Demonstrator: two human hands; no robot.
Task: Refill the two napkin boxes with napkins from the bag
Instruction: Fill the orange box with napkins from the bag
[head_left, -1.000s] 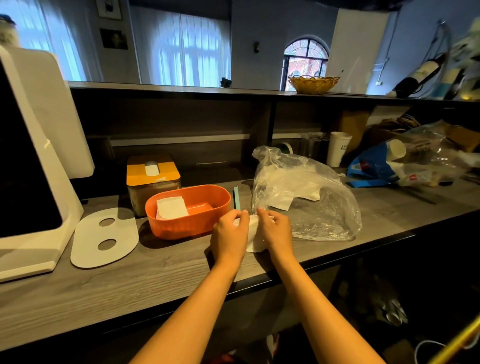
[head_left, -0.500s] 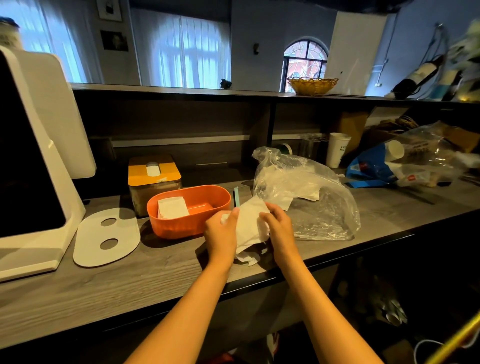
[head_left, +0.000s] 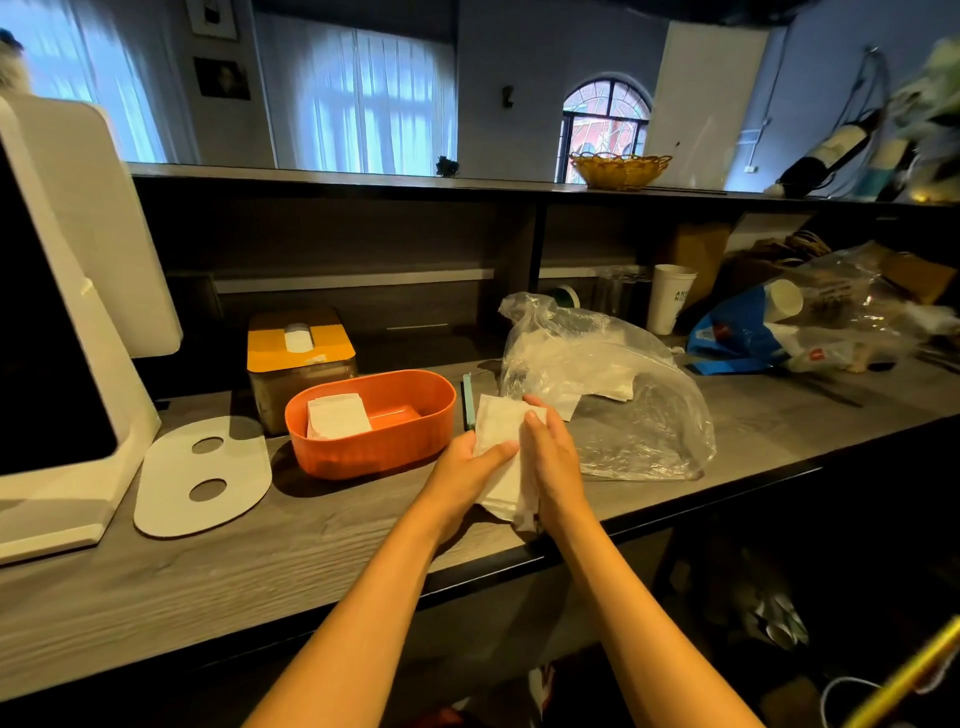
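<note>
A stack of white napkins (head_left: 500, 423) is held upright between my two hands, just above the counter's front edge. My left hand (head_left: 467, 467) grips its left side with the thumb laid across the front. My right hand (head_left: 550, 457) presses flat against its right side, fingers straight. The clear plastic napkin bag (head_left: 613, 395) lies right behind them with more napkins inside. An open orange oval box (head_left: 410, 436) to the left holds a few napkins (head_left: 336, 415). Behind it stands a second box with a yellow lid (head_left: 300, 340).
A white oval lid with two holes (head_left: 171, 499) lies on the wooden counter (head_left: 311, 540), left of the orange box. A big white screen stand (head_left: 62, 364) fills the left. A slim teal strip (head_left: 467, 400), a paper cup (head_left: 670, 304) and blue-and-clear bags (head_left: 779, 327) sit at the right.
The napkin stack has come up off the counter and now stands on edge between my hands. My right hand has flattened against its side, and the stack has moved slightly towards the orange box.
</note>
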